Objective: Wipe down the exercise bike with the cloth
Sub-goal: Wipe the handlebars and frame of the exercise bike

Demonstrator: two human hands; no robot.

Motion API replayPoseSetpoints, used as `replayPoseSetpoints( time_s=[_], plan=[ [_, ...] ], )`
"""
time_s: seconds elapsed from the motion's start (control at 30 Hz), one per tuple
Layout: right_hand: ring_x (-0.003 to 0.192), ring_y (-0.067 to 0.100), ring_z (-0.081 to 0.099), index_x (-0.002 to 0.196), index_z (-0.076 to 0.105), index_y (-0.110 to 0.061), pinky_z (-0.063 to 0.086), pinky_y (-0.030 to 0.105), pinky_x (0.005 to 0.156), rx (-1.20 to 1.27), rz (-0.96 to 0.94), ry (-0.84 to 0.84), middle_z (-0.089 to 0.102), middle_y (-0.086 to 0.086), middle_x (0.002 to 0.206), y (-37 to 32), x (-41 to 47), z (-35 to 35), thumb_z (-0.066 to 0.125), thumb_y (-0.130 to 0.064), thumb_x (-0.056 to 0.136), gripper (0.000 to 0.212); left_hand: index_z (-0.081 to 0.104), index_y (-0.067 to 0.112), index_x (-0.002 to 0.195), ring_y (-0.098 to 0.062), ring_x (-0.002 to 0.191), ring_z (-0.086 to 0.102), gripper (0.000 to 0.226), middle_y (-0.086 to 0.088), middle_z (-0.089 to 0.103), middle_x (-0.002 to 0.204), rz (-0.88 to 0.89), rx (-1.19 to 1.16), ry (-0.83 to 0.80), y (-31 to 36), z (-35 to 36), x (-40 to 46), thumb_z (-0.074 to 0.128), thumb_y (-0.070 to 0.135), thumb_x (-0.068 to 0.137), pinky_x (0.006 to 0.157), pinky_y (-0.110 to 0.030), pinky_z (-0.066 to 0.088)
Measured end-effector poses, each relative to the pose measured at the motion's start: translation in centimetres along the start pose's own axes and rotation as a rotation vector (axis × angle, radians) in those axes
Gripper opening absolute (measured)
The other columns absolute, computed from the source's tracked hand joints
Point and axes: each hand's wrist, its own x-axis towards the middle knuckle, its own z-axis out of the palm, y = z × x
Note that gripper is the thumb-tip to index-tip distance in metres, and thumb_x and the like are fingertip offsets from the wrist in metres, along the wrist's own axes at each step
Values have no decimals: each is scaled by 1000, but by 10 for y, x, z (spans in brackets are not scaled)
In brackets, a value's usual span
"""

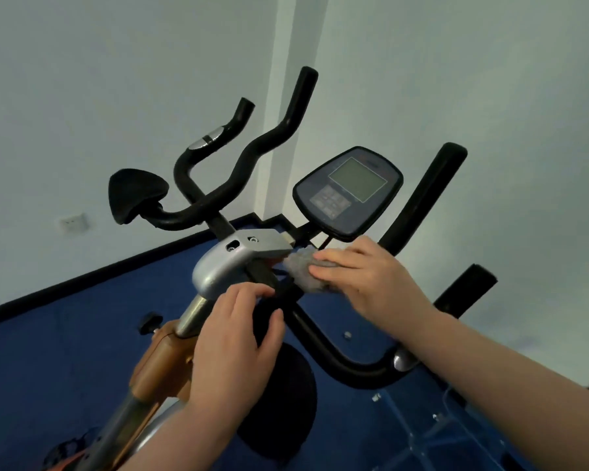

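The exercise bike fills the middle of the view, with a silver clamp housing [218,266] on top of its stem and black curved handlebars [252,154] rising behind it. A dark console [349,192] with a grey screen sits to the right. My right hand [364,277] presses a grey cloth [301,270] against the black bar just right of the silver housing. My left hand [235,345] is curled around a black padded part of the handlebar below the housing.
A black elbow pad [136,195] sticks out at the left. Orange frame parts [160,362] and a black knob [149,322] lie lower left. The floor is blue [65,334], the walls white with a socket [74,223].
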Motion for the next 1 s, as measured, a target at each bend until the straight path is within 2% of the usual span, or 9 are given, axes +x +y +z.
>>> replayPoseSetpoints(
  time_s=[0.1,0.2,0.37,0.47,0.63,0.73,0.83,0.93,1.0],
  plan=[
    [69,30,58,99,76,-10,54,35,63,-79,100,19,75,4,100,22,-10,-18,76,3,74,28,53,31,108,4,92,43,26,21,53,96,-10,20,-27,0,1,1,54,37,83,75,-13,33],
    [77,28,57,101,75,-13,52,41,66,19,291,133,75,-2,99,17,-1,-20,72,-5,80,23,55,31,111,6,95,42,27,20,55,100,-10,38,-60,1,0,1,53,38,85,76,-10,31],
    [80,26,57,97,75,-6,47,34,76,123,151,86,75,6,97,-20,8,5,70,2,77,23,59,28,110,-1,96,46,28,16,57,105,47,92,-123,4,-6,0,55,35,83,79,-14,30],
    [75,25,57,100,75,-7,43,24,72,34,215,82,75,3,101,-1,-6,-8,70,-1,78,23,56,28,117,2,99,42,34,14,56,111,103,124,-171,4,-8,5,53,36,84,83,-14,30],
    [71,27,53,91,77,-12,47,34,64,-70,358,69,76,0,92,22,-16,-30,71,-1,78,18,47,25,130,-12,112,44,46,7,50,124,169,188,-255,16,1,22,50,39,86,87,-25,40],
    [67,26,51,83,75,-9,46,33,61,-55,281,71,75,1,82,8,2,-18,70,3,76,15,43,21,134,-18,114,42,49,2,47,125,170,208,-277,24,9,31,51,38,88,91,-32,43],
    [65,24,50,88,73,-10,45,33,63,-55,222,15,74,1,84,3,1,-7,66,-1,81,13,42,21,133,-16,114,41,49,2,46,125,173,192,-286,27,13,34,50,38,88,90,-31,45],
    [65,23,51,94,73,-12,46,31,60,-136,162,-9,75,-3,92,25,-16,-24,63,-7,85,15,40,23,135,-13,117,38,50,6,43,128,196,173,-290,27,16,38,49,39,88,91,-28,43],
    [64,22,49,90,74,-14,45,30,58,-263,161,-29,74,-6,88,44,-21,-42,61,-4,84,18,39,23,136,-13,119,37,50,7,43,130,237,163,-288,29,20,41,49,39,89,94,-28,42]
  ],
)
